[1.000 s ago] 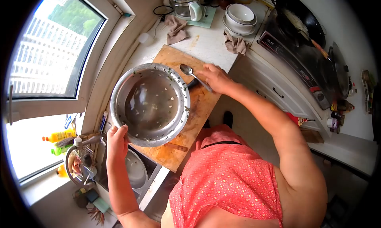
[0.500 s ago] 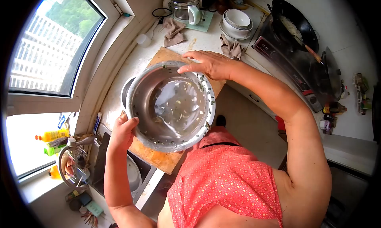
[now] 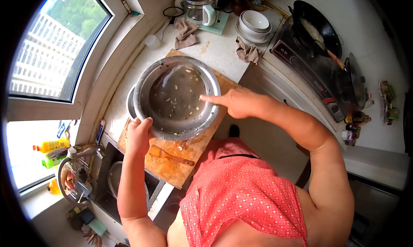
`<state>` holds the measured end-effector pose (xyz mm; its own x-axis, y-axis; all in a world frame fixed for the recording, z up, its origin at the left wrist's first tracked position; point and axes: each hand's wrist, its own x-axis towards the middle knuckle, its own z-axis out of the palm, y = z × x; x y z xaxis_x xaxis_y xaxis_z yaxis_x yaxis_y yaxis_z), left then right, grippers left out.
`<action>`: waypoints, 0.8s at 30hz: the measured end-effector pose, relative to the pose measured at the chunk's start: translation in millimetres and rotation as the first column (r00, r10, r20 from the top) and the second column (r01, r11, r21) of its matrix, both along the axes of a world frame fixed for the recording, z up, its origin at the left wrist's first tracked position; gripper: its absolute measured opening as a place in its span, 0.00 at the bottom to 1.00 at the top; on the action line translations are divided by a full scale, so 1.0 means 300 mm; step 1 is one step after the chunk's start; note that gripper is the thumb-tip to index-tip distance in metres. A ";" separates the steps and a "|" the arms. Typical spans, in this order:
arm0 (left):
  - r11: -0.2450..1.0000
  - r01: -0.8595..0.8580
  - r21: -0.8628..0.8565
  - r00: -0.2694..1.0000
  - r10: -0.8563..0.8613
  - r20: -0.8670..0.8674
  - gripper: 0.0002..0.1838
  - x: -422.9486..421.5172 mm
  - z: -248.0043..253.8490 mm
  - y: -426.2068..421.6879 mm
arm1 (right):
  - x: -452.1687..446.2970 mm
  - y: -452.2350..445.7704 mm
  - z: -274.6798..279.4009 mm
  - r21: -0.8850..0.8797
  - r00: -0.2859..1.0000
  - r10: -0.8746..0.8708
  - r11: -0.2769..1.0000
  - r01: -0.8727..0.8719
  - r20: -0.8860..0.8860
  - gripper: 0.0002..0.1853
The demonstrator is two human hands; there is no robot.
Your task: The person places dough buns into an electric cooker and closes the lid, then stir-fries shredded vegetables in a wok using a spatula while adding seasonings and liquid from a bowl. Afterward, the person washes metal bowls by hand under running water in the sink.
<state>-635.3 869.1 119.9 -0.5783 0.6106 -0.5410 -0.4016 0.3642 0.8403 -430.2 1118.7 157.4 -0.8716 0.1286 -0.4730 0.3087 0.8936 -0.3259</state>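
A large steel bowl [image 3: 144, 98] with cloudy liquid and pale and green bits in it is over the wooden board [image 3: 172, 171]. My left hand [image 3: 140, 133] grips its lower left rim, thumb on top. At the bowl's right rim is my right hand [image 3: 238, 103], index finger stretched over the inside edge and the other fingers curled, holding nothing I can see. Behind the bowl on the left, the rim of another metal vessel [image 3: 130, 101] peeks out. A wooden spatula [image 3: 172, 156] lies on the board below the bowl.
A sink [image 3: 109, 161] holding a metal pan lies at the lower left, near the faucet. Stacked white bowls [image 3: 254, 25], two brown cloths [image 3: 186, 34] and a glass kettle [image 3: 199, 8] stand at the back. On the right, a black wok [image 3: 318, 27] sits on the stove.
The bowl came right and toward me, then moved back up and left. My right hand left the spoon and came to the bowl's rim, now with its index finger pointing. The spatula is now uncovered.
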 end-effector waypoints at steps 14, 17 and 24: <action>0.990 0.072 0.120 0.996 -0.078 0.043 0.08 0.056 -0.068 0.009 | -0.033 0.088 -0.072 0.226 0.981 0.137 0.960 -0.166 0.139 0.36; 0.986 0.077 0.146 0.993 -0.088 0.072 0.08 0.068 -0.087 0.002 | -0.021 0.033 -0.036 -0.024 0.944 0.036 0.999 -0.030 0.327 0.39; 0.986 -0.016 0.165 0.992 -0.005 0.127 0.10 0.070 -0.094 0.000 | 0.048 0.055 -0.023 -0.245 0.984 -0.142 0.955 0.165 0.107 0.44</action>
<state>-614.4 869.0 91.8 -0.5149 0.6950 -0.5019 -0.5102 0.2221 0.8309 -416.0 1135.2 150.4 -0.8044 0.1242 -0.5809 0.4732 0.7252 -0.5002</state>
